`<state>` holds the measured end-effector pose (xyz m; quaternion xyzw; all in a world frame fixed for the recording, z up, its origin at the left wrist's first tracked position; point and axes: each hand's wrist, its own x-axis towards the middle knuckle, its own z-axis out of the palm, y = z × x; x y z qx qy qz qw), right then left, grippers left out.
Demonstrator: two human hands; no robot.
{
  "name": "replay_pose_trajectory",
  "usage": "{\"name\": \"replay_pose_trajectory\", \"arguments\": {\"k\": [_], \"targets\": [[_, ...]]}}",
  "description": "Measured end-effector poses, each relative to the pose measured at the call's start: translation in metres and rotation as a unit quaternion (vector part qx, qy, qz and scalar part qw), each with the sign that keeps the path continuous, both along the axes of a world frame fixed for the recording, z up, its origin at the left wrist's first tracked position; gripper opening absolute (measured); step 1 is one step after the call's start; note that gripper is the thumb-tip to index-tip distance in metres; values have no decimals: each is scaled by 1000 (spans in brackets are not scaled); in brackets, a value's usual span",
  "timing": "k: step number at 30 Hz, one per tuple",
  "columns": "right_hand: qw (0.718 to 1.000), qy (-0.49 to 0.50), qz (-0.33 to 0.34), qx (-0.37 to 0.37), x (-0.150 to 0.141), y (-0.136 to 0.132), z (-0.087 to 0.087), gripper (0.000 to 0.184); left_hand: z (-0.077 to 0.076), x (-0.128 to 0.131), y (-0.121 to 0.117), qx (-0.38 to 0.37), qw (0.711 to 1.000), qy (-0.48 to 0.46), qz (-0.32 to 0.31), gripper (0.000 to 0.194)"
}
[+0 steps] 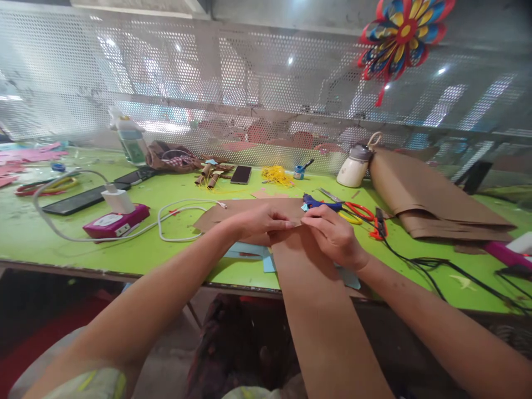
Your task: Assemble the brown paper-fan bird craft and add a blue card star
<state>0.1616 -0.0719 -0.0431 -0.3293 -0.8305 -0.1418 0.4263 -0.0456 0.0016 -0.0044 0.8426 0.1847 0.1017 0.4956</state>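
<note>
A long strip of brown kraft paper (320, 310) runs from the table edge down toward my lap. At its far end my left hand (266, 221) pinches the left corner, fingers closed. My right hand (332, 235) grips the right side of the same end between thumb and fingers. Beneath and behind my hands lies another flat brown paper piece (233, 213). Light blue paper pieces (249, 250) show under the strip. Just beyond my right hand rests a blue glue gun (322, 204), partly hidden by the fingers.
Orange-handled scissors (359, 210) and red-handled pliers (379, 224) lie right, near black cables (419, 263). Folded brown paper (436, 194) is stacked at the right. A purple power strip (116, 221) with a white cable stands left. Yellow string (276, 176), a phone (241, 174) and a white jug (353, 166) sit behind.
</note>
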Motion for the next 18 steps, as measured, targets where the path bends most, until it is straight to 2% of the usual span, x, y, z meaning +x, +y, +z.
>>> {"name": "replay_pose_trajectory", "arguments": {"k": [4,7,9,12,15,18], "targets": [[999,47,14,-14,-1,1,2,27,-1,0,-2,-27,1000,-10,4,44],[987,125,33,-100,0,1,5,34,1,0,-1,5,1000,-2,19,43],[958,189,58,-209,2,1,7,40,3,0,-1,51,998,7,27,43],[902,248,70,-346,7,1,10,38,7,2,-3,127,991,22,37,41],[874,244,70,-415,10,0,13,32,9,4,-6,185,981,23,52,39],[846,237,126,-461,9,-3,17,33,7,5,-6,234,970,27,56,39]]}}
